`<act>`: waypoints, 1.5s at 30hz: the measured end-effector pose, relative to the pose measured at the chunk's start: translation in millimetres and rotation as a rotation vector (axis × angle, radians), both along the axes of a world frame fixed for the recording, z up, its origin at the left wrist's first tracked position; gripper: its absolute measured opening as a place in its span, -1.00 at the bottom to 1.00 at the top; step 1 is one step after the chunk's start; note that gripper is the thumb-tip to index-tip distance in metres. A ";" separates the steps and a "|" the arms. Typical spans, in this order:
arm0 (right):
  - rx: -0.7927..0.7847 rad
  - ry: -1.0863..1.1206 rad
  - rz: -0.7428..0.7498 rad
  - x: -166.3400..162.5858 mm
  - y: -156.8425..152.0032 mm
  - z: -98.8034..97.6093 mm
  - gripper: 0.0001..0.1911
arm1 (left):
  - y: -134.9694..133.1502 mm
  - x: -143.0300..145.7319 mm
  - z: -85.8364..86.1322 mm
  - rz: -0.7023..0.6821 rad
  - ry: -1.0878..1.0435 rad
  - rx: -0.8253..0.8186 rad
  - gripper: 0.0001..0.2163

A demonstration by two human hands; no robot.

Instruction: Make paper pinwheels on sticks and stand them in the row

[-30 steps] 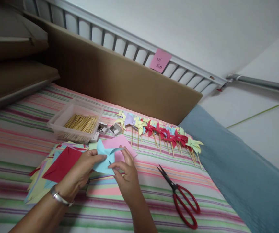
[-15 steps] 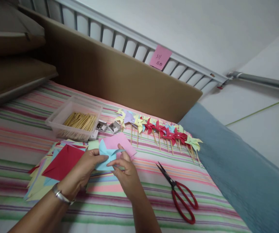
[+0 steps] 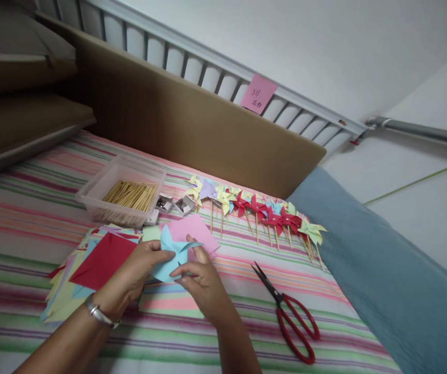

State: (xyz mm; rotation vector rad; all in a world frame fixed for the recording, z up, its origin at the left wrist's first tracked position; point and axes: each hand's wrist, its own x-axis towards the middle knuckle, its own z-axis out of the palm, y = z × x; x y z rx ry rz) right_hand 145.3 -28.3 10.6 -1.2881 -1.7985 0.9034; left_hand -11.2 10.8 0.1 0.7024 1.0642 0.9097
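Between my hands is a light blue paper pinwheel (image 3: 172, 259), its corners partly folded in toward the centre. My left hand (image 3: 145, 265) pinches it at the left, thumb pressed near the middle. At its right side my right hand (image 3: 200, 275) grips a lower corner between thumb and finger, while another finger touches a curled flap. Underneath and behind lie a pink paper sheet (image 3: 195, 232) and other coloured sheets. A stack of cut paper squares topped by a red square (image 3: 104, 259) sits left of my left hand.
Red-handled scissors (image 3: 285, 311) lie to the right, blades slightly apart. A clear plastic box (image 3: 86, 196) of wooden sticks (image 3: 133, 195) stands behind, beside small white boxes (image 3: 185, 205) of metal bits. Several finished pinwheels (image 3: 256, 208) lie along a cardboard panel (image 3: 192, 124).
My right thumb and finger have shifted slightly down and left on the blue paper, with its lower corner being drawn in. The view has moved a little; everything else stays put.
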 end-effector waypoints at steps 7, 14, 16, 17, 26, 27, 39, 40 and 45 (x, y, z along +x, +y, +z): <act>-0.039 0.049 -0.030 -3.5 2.9 -2.7 -0.83 | 1.4 1.9 -5.8 0.004 -0.014 0.036 -0.79; -0.022 0.100 -0.302 -16.1 6.7 -8.4 -0.91 | 0.7 7.8 -6.9 0.030 -0.034 0.066 -0.83; 0.011 0.083 -0.339 -17.8 6.6 -12.0 -0.89 | 0.4 8.6 -7.2 0.033 -0.034 0.058 -0.82; 0.024 0.074 -0.358 -18.2 6.5 -14.0 -0.89 | 0.1 9.0 -7.3 0.034 -0.036 0.058 -0.82; -0.004 -0.050 -0.480 -19.5 6.6 -20.2 -0.92 | -3.4 12.3 -3.8 0.053 -0.083 -0.008 -0.80; 0.008 -0.054 -0.485 -19.6 6.6 -19.4 -0.92 | -3.5 12.3 -3.3 0.055 -0.086 -0.015 -0.79; -0.015 -0.137 -0.498 -19.8 7.5 -16.2 -0.91 | -7.2 13.3 -2.6 0.034 -0.103 -0.076 -0.81; -0.014 -0.143 -0.500 -20.0 8.0 -16.5 -0.91 | -7.5 13.2 -2.6 0.029 -0.107 -0.070 -0.82; -0.002 -0.143 -0.480 -20.6 8.5 -14.4 -0.88 | -8.4 13.2 0.9 0.009 -0.135 -0.054 -0.84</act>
